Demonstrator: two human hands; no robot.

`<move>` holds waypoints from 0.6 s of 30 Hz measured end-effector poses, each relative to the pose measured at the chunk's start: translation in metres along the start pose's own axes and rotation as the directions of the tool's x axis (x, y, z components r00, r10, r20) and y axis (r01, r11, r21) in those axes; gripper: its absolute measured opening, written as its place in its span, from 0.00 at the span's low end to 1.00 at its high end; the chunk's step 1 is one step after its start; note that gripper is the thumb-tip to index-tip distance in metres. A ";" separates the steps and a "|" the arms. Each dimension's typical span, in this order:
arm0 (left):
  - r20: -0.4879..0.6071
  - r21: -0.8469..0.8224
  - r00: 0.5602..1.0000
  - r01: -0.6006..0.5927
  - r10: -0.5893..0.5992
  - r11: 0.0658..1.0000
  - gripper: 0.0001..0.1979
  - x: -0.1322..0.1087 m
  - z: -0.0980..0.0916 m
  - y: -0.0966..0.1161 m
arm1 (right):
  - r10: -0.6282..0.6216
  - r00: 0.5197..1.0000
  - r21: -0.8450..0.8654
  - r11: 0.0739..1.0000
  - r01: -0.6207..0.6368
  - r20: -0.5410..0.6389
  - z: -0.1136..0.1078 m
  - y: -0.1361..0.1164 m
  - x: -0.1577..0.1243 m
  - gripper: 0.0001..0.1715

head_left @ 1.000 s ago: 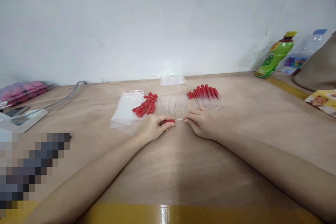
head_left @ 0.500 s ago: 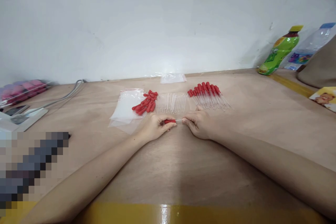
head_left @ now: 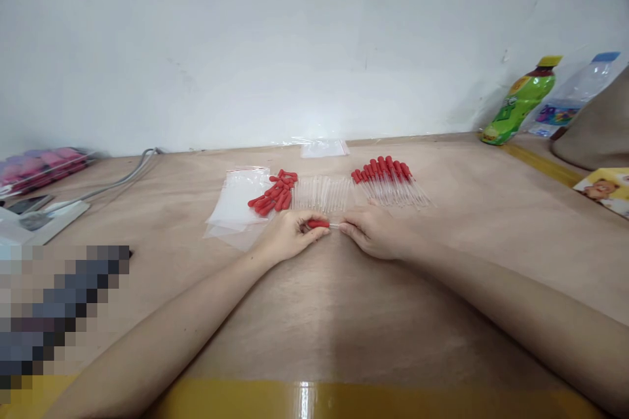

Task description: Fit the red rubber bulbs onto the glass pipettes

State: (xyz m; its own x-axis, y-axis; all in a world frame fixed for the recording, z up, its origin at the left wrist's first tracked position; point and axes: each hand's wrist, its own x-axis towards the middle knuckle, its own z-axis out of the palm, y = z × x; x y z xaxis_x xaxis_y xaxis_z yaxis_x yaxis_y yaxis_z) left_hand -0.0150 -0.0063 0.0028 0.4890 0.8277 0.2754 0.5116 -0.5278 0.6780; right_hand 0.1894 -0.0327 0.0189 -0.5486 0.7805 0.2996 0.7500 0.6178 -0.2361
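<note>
Between thumb and fingers, my left hand (head_left: 289,236) pinches a red rubber dropper bulb (head_left: 318,224). A clear dropper tube (head_left: 335,226) runs from the bulb's open end into the closed fingers of my right hand (head_left: 371,232), which hide its far part. Beyond my left hand is a pile of loose red bulbs (head_left: 273,194). Several clear tubes (head_left: 322,193) lie side by side in the middle, just past both hands. Past my right hand, several droppers with red bulbs fitted (head_left: 386,170) lie in a fanned row, tubes toward me.
Clear plastic bags (head_left: 238,196) lie left of the loose bulbs; another bag (head_left: 324,148) rests by the wall. A green bottle (head_left: 521,101) and a clear bottle (head_left: 572,95) stand back right. At left are a cable (head_left: 115,180) and a pink packet (head_left: 44,169).
Both hands keep their hold on the bulb and tube, nearly in place. The view has shifted slightly; nothing has been let go.
</note>
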 end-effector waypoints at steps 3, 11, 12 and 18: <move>-0.007 -0.131 0.997 0.081 -0.082 0.988 0.19 0.003 0.002 -0.006 | 0.151 0.988 0.041 0.988 -0.152 0.032 -0.016 0.006 0.002 0.14; 0.032 -0.095 0.994 0.103 -0.100 0.990 0.16 0.004 0.001 -0.009 | 0.638 0.749 0.057 0.767 -0.640 -0.181 -0.036 0.053 0.035 0.16; 0.032 -0.088 0.994 0.103 -0.100 0.991 0.16 0.004 0.000 -0.008 | 0.662 0.720 0.021 0.739 -0.673 -0.209 -0.033 0.056 0.040 0.15; 0.037 -0.079 0.995 0.093 -0.090 0.993 0.16 0.004 0.000 -0.008 | 0.710 0.648 -0.138 0.638 -0.758 -0.274 -0.008 0.065 0.054 0.13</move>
State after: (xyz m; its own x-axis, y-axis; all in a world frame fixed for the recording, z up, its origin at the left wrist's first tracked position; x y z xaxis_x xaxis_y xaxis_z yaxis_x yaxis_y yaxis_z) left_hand -0.0174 0.0014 -0.0017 0.4669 0.8643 0.1873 0.4978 -0.4319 0.7521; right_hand 0.2116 0.0488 0.0273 0.2786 0.9187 0.2800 0.9451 -0.2104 -0.2499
